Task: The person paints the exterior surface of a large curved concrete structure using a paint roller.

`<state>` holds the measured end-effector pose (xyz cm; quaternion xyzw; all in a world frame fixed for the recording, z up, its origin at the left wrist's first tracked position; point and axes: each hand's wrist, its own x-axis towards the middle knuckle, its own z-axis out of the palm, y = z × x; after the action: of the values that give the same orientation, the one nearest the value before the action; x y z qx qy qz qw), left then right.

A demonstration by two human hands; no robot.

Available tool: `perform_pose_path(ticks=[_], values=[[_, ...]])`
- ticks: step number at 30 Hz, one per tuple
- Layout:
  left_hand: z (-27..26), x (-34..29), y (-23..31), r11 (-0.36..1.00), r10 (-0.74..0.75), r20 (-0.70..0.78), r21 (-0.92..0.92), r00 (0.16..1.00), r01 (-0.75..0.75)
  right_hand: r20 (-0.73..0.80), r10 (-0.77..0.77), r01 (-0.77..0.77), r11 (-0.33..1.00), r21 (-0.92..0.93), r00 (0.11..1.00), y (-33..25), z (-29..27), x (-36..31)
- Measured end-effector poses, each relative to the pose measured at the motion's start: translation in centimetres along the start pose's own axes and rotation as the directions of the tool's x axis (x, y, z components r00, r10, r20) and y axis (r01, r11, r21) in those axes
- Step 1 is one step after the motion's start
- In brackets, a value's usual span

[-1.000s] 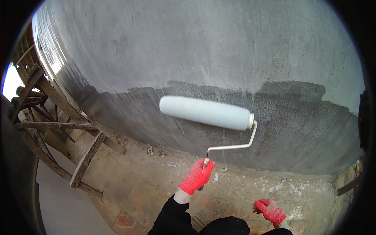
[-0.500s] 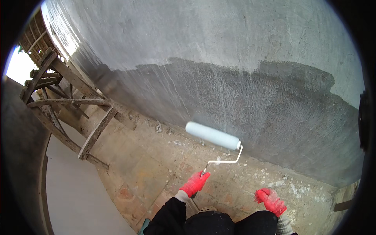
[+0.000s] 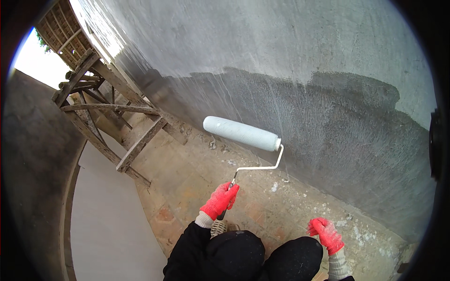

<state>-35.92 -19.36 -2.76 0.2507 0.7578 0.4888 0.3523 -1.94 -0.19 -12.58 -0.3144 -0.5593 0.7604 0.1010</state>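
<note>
A paint roller [image 3: 241,133] with a long pale, wet-looking sleeve and a white bent wire frame is in my left hand [image 3: 220,200]. That hand, in a red-coated glove, is closed round its dark handle. The roller's sleeve is up close to the lower part of the grey wall [image 3: 323,107]; I cannot tell whether it touches. My right hand [image 3: 326,235], in a matching red glove, hangs at the right above the floor. Its fingers are loosely bent, a little apart, with nothing seen in them.
A rough wooden trestle [image 3: 140,145] stands at the left beside the wall. The worn floor [image 3: 183,173] has white spatters along the wall's foot. A pale curved surface [image 3: 108,210] lies at the lower left. My knees [image 3: 293,257] are at the bottom.
My left hand and the roller have moved up and left in the picture. The view has also shifted, with the trestle now further right. My right hand's fingers look slightly looser.
</note>
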Motion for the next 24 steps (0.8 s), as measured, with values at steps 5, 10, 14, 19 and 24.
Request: perform_pose_path(ticks=[5, 10, 14, 19, 24], values=[[0.2, 1.7, -3.2, 0.998, -0.024, 0.013, 0.065, 1.0, 0.024, -0.012, 0.013, -0.013, 1.0, -0.012, 1.0, 0.9, 0.2, 0.3], [-0.3, 3.6, -5.3, 0.986, -0.12, 0.116, -0.103, 0.986, 0.132, -0.011, 0.024, -0.024, 0.999, -0.022, 1.0, -0.7, 2.4, 1.7], [-1.7, 6.3, -7.2, 0.959, -0.102, 0.184, -0.242, 0.978, 0.146, 0.002, 0.038, -0.038, 0.998, -0.045, 0.999, -2.9, 5.7, 4.2], [-4.2, 10.3, -6.4, 0.956, -0.038, 0.278, -0.271, 0.96, 0.117, -0.067, 0.061, -0.065, 0.996, -0.065, 0.996, -4.5, 8.8, 5.9], [-7.6, 12.9, 1.1, 0.935, 0.217, 0.357, -0.343, 0.909, -0.089, -0.192, 0.01, -0.037, 0.99, -0.139, 0.981, -6.6, 10.8, 6.6]])
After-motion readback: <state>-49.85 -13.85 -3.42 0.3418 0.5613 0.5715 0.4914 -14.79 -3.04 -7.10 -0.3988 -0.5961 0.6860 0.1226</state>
